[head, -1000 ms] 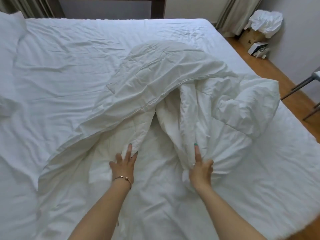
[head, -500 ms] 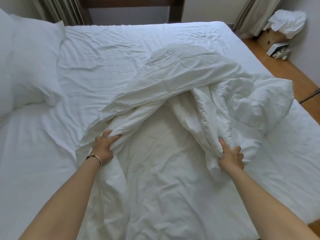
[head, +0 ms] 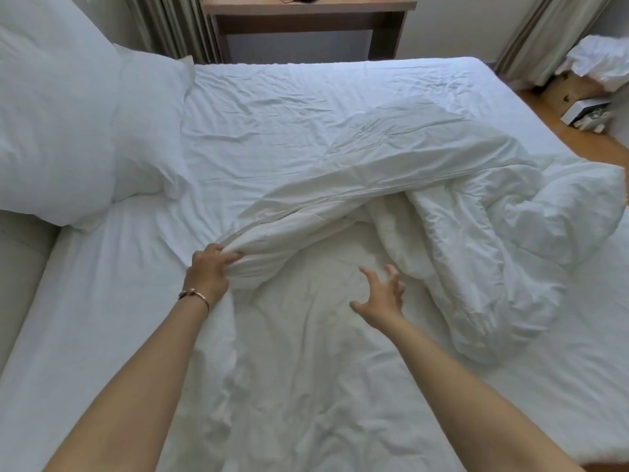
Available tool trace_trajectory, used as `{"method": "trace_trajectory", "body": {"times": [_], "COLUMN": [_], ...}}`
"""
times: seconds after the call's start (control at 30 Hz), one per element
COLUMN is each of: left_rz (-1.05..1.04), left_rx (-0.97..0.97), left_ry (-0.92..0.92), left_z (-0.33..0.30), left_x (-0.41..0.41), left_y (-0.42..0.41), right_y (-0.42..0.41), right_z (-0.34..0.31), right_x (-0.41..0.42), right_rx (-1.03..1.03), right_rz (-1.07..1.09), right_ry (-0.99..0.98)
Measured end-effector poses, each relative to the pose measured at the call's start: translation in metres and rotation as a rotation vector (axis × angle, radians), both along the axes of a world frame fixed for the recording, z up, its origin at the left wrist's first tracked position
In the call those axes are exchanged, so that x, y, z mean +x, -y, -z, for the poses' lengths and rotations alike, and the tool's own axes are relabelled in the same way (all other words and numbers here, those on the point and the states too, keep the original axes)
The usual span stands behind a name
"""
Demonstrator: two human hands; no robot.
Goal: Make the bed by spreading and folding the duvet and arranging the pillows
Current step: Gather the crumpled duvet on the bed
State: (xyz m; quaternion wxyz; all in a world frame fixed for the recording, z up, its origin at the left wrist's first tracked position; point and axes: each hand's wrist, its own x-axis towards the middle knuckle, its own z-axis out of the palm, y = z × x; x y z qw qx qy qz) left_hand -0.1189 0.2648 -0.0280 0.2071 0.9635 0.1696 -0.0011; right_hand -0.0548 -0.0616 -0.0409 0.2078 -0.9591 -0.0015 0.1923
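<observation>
Left hand grips the duvet edge at 9 o'clock; right hand is spread wide, holding nothing. Duvet is bunched at 2 o'clock. Risk: a one-sided pull twists the bundle and drags the sheet.

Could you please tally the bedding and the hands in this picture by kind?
Pillows: 1
Duvets: 1
Sheets: 1
Hands, left and right: 2
Total: 5
</observation>
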Motion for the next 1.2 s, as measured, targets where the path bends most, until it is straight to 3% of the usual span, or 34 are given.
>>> {"method": "trace_trajectory", "body": {"times": [0.07, 0.2, 0.27, 0.37, 0.43, 0.5, 0.57, 0.63, 0.73, 0.83, 0.9, 0.93, 1.0, 1.1, 1.17, 1.2], "left_rz": [-0.067, 0.050, 0.216, 0.700, 0.834, 0.702, 0.529, 0.459, 0.301, 0.174, 0.116, 0.077, 0.080, 0.425, 0.514, 0.418], "left_rx": [0.275, 0.392, 0.438, 0.539, 0.614, 0.616, 0.638, 0.704, 0.745, 0.724, 0.616, 0.538, 0.407, 0.381, 0.345, 0.272], "left_ry": [-0.116, -0.108, -0.062, 0.003, -0.028, -0.116, -0.087, -0.003, -0.089, -0.285, -0.322, -0.263, 0.070, 0.551, 0.625, 0.563], "left_z": [-0.001, 0.026, 0.046, 0.072, 0.092, 0.100, 0.103, 0.106, 0.085, 0.070, 0.075, 0.081, 0.099, 0.133, 0.156, 0.163], "left_x": [0.011, 0.050, 0.066, 0.088, 0.110, 0.134, 0.159, 0.193, 0.251, 0.298, 0.316, 0.318, 0.315, 0.293, 0.271, 0.257], "left_y": [0.011, 0.072, 0.103, 0.142, 0.156, 0.166, 0.163, 0.135, 0.062, 0.008, 0.015, 0.031, 0.063, 0.093, 0.097, 0.098], "right_y": [-0.030, -0.057, -0.058, -0.050, -0.040, -0.028, -0.017, -0.011, -0.017, -0.041, -0.059, -0.067, -0.079, -0.087, -0.087, -0.086], "right_z": [0.009, 0.034, 0.044, 0.061, 0.075, 0.091, 0.107, 0.119, 0.133, 0.139, 0.142, 0.144, 0.152, 0.167, 0.176, 0.179], "right_x": [-0.011, -0.012, -0.002, 0.023, 0.041, 0.054, 0.060, 0.058, 0.061, 0.093, 0.121, 0.133, 0.151, 0.170, 0.184, 0.189], "right_rx": [0.075, 0.189, 0.214, 0.266, 0.280, 0.267, 0.246, 0.239, 0.263, 0.346, 0.324, 0.282, 0.220, 0.200, 0.111, 0.097], "right_rz": [-0.052, -0.012, 0.038, 0.152, 0.228, 0.285, 0.330, 0.355, 0.337, 0.267, 0.188, 0.140, 0.061, -0.087, -0.220, -0.238], "right_ry": [-0.058, -0.230, -0.278, -0.282, -0.264, -0.260, -0.274, -0.310, -0.334, -0.201, -0.058, 0.020, 0.128, 0.075, 0.021, 0.020]}}
